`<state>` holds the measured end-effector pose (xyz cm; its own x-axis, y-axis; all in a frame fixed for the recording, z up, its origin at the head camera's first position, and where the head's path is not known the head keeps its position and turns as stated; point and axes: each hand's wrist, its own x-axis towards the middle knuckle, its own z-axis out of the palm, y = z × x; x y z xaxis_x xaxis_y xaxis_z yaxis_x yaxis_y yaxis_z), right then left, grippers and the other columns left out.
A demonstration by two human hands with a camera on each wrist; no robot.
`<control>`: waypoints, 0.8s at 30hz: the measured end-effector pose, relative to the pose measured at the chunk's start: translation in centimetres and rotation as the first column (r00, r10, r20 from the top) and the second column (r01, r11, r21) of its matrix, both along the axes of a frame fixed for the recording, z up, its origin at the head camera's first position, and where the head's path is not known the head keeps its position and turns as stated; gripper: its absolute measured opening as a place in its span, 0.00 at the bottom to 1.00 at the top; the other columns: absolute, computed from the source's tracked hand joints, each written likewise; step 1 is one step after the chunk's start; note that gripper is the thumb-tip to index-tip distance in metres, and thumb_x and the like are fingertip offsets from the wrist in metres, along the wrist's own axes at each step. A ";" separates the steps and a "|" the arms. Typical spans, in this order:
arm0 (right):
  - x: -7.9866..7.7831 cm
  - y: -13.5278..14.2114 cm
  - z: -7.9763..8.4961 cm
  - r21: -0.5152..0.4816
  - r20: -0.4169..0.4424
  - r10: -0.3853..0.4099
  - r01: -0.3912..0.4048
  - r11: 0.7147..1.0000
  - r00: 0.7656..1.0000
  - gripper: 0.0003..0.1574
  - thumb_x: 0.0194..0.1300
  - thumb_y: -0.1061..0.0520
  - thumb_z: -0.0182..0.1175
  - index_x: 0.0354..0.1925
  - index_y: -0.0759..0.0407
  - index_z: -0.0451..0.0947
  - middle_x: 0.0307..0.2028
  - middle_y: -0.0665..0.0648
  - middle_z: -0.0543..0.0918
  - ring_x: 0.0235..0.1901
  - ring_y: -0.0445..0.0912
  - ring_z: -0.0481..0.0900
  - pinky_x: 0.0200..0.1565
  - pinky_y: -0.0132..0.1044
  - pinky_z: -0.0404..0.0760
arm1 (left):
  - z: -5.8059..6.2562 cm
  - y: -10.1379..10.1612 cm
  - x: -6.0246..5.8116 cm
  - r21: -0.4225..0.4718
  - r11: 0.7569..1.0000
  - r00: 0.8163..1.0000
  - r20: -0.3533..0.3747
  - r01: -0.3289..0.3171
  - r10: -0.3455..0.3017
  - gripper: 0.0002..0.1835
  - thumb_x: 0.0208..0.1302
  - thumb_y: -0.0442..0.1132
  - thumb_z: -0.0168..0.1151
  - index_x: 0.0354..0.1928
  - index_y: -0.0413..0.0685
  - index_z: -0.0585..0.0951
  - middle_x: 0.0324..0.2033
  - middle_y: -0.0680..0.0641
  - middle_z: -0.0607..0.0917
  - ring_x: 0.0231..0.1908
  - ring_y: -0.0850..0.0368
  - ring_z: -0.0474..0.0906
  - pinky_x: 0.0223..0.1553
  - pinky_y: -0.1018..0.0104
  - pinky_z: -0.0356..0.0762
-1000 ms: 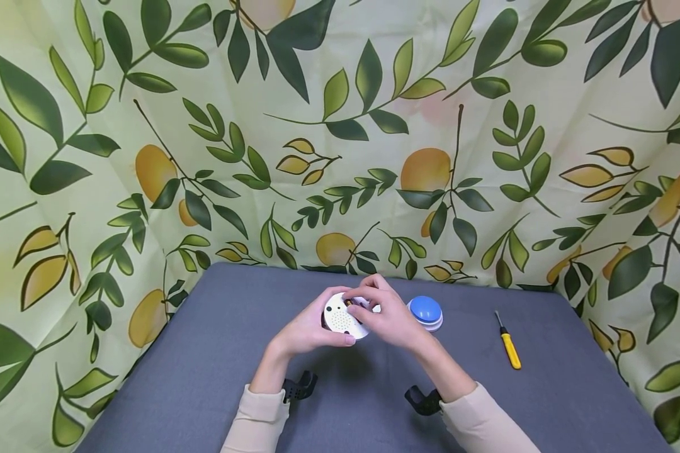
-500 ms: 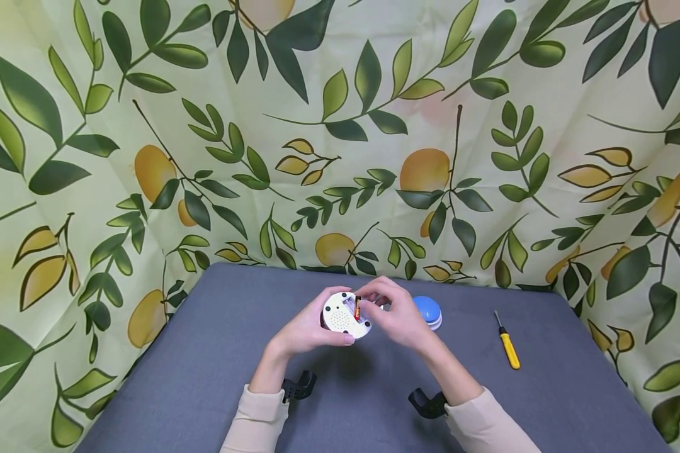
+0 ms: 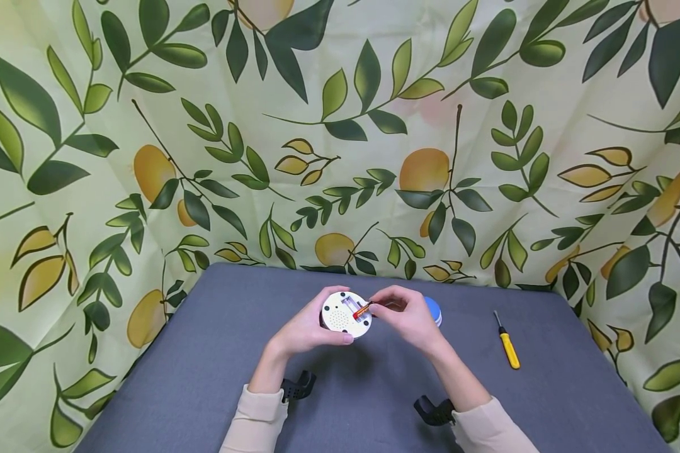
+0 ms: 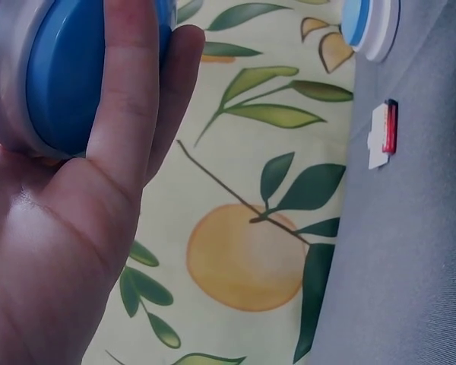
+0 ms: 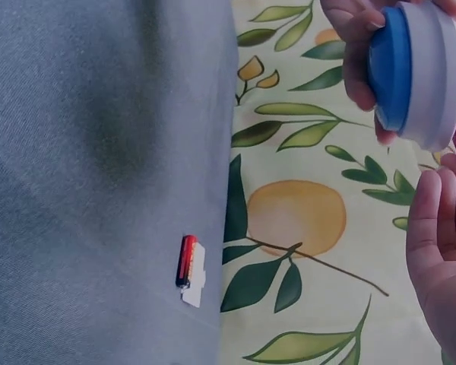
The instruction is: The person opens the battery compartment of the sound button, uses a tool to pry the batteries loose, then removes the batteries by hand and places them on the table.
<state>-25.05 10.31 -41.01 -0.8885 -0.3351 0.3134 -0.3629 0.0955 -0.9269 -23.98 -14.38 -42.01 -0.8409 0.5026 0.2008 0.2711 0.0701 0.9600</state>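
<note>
My left hand (image 3: 306, 324) grips a round push-button device (image 3: 337, 318) by its rim above the table, its white underside facing me. That underside has speaker holes, dark feet and an uncovered battery compartment. The blue dome (image 4: 64, 76) faces away, as both wrist views show. Between its fingertips, my right hand (image 3: 406, 314) pinches a red and black battery (image 3: 362, 310), tilted, with its lower end at the compartment's right side. Whether that end still touches the compartment, I cannot tell. Another battery (image 4: 391, 127) lies beside a small white cover (image 4: 378, 137) on the table.
A second blue-topped button (image 3: 434, 311) stands behind my right hand, partly hidden by it. A yellow-handled screwdriver (image 3: 509, 346) lies farther right on the grey table (image 3: 204, 377). Patterned cloth (image 3: 340, 157) rises behind the table. Black wrist mounts (image 3: 299, 385) stick out below both wrists.
My right hand has drawn back to the right, tipping the battery up out of the compartment, which now shows. The left hand and the device have hardly moved.
</note>
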 end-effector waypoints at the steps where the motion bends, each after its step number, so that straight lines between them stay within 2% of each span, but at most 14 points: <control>1: 0.0 0.1 -0.1 -0.010 0.005 0.008 -0.008 1.000 1.000 0.12 0.63 0.63 0.71 0.44 0.66 0.84 0.41 0.63 0.86 0.39 0.54 0.87 0.44 0.42 0.85 | 0.0 0.0 0.0 0.000 1.000 1.000 0.001 -0.004 0.004 0.46 0.53 0.32 0.76 0.73 0.43 0.62 0.55 0.40 0.78 0.51 0.50 0.75 0.51 0.64 0.74; 4: 0.0 0.4 -0.3 -0.038 0.015 0.033 -0.032 0.999 0.999 0.12 0.64 0.64 0.70 0.45 0.67 0.84 0.41 0.63 0.87 0.39 0.50 0.87 0.45 0.43 0.85 | -0.1 -0.1 0.0 0.002 1.000 1.000 0.006 -0.015 0.015 0.46 0.52 0.32 0.77 0.72 0.47 0.63 0.55 0.40 0.78 0.51 0.49 0.75 0.51 0.64 0.74; 7: -0.1 0.7 -0.7 -0.019 0.022 0.023 -0.023 1.000 1.000 0.11 0.65 0.63 0.69 0.45 0.67 0.84 0.40 0.63 0.86 0.37 0.48 0.86 0.44 0.40 0.85 | -0.1 -0.1 0.0 0.003 1.000 1.000 0.016 -0.023 0.023 0.46 0.52 0.33 0.77 0.72 0.49 0.64 0.55 0.41 0.78 0.51 0.49 0.76 0.51 0.64 0.75; 12: -0.2 1.4 -1.3 0.036 0.032 -0.040 0.039 0.999 0.999 0.11 0.67 0.60 0.68 0.45 0.67 0.84 0.37 0.63 0.86 0.33 0.51 0.84 0.41 0.39 0.83 | 0.0 -0.1 0.0 0.008 1.000 0.999 0.030 -0.028 0.027 0.46 0.52 0.32 0.77 0.72 0.49 0.63 0.55 0.40 0.78 0.51 0.50 0.76 0.51 0.64 0.75; 17: -0.4 1.8 -1.8 0.032 0.047 -0.110 0.108 0.994 0.993 0.11 0.66 0.59 0.69 0.44 0.67 0.85 0.32 0.60 0.86 0.31 0.47 0.83 0.40 0.38 0.82 | 0.0 -0.2 0.0 0.010 0.999 0.999 0.030 -0.040 0.040 0.47 0.52 0.32 0.77 0.72 0.49 0.63 0.55 0.41 0.78 0.51 0.50 0.76 0.51 0.64 0.74; 24: -1.4 1.7 -3.7 0.087 0.101 -0.191 0.183 0.979 0.976 0.10 0.64 0.60 0.71 0.41 0.66 0.85 0.29 0.60 0.85 0.29 0.46 0.81 0.36 0.35 0.78 | 0.0 -0.4 -0.1 0.018 0.999 0.999 0.021 -0.039 0.039 0.47 0.51 0.31 0.77 0.72 0.49 0.63 0.54 0.40 0.78 0.50 0.50 0.76 0.51 0.65 0.75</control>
<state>-26.42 12.00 -44.74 -0.9649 -0.1792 0.1918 -0.2299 0.2244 -0.9470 -24.09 -14.77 -42.04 -0.8638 0.4659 0.1919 0.2484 0.0624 0.9666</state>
